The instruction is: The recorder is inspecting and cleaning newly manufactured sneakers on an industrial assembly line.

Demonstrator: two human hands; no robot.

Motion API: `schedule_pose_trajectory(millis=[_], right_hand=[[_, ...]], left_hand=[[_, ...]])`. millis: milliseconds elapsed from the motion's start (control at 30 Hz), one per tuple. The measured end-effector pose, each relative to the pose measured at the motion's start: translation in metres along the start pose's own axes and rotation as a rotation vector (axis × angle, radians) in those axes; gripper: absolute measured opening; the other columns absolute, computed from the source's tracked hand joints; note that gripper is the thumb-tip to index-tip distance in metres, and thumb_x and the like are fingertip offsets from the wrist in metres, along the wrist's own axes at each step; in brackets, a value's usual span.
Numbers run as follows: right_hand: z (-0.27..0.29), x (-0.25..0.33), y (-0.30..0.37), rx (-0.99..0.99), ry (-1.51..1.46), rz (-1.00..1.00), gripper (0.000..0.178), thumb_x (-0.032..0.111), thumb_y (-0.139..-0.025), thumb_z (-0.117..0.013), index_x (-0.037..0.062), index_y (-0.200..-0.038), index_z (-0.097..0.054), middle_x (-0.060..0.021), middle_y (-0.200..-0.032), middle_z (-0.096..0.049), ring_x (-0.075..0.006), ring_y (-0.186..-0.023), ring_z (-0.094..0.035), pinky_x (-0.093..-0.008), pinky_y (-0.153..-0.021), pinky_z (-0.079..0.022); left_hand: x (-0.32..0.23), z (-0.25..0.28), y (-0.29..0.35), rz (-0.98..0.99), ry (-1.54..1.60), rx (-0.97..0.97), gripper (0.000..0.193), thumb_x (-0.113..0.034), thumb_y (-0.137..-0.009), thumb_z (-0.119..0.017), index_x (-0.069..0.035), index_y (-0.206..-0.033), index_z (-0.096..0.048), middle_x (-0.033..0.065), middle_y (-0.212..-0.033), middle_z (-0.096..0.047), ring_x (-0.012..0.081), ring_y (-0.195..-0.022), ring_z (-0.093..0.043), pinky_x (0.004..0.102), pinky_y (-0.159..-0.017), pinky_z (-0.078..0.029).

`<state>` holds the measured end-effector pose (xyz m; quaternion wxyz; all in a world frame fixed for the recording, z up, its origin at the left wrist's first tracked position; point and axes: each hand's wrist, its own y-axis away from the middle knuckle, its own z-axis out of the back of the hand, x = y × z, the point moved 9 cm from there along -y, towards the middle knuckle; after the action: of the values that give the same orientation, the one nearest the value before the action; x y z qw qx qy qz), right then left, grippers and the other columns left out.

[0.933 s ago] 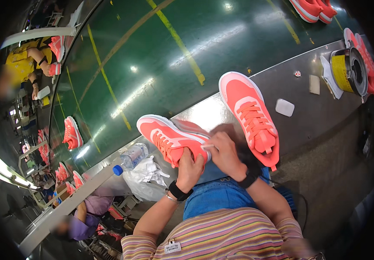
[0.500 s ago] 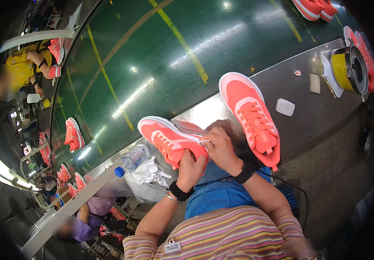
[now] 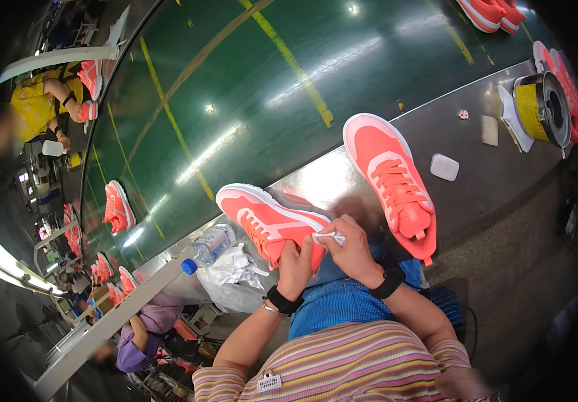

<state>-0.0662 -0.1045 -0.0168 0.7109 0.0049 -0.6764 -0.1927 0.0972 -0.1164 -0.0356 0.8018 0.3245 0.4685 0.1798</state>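
A coral-pink sneaker (image 3: 279, 224) with a white sole lies tilted on its side at the metal edge, toe pointing left and away. My left hand (image 3: 293, 273) grips it at the ankle opening, fingers partly hidden inside. Pinched in my right hand (image 3: 354, 254) is a small white cloth (image 3: 330, 237), pressed against the heel end near the sole. The mating sneaker (image 3: 391, 167) stands upright to the right of my hands, laces up and toe away from me; neither hand touches it.
Beyond the metal ledge (image 3: 466, 187) runs a green conveyor belt (image 3: 235, 94). A bottle (image 3: 214, 245) and white cloths (image 3: 238, 266) lie left. On the ledge are a white block (image 3: 444, 167), a beige block (image 3: 489, 130) and a yellow-black tin (image 3: 533, 110). Co-workers sit at left.
My right hand has shifted slightly right and down along the heel, and more of the white cloth shows. The left hand keeps its hold on the sneaker.
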Motion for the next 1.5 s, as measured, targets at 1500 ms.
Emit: schedule_pose_trajectory(millis=[1500], right_hand=[[0.005,0.005,0.004,-0.030,0.200,0.176,0.005,0.011,-0.078,-0.063,0.0067,-0.080,-0.064,-0.0075,-0.075,-0.053,-0.0240,-0.074,-0.049,-0.0356,-0.069,-0.035]], left_hand=[[-0.022,0.001,-0.007,-0.212,-0.203,-0.081,0.026,-0.017,-0.091,-0.054,0.002,-0.073,-0.051,0.0075,-0.063,-0.052,0.0135,-0.056,-0.049,0.0298,-0.049,-0.039]])
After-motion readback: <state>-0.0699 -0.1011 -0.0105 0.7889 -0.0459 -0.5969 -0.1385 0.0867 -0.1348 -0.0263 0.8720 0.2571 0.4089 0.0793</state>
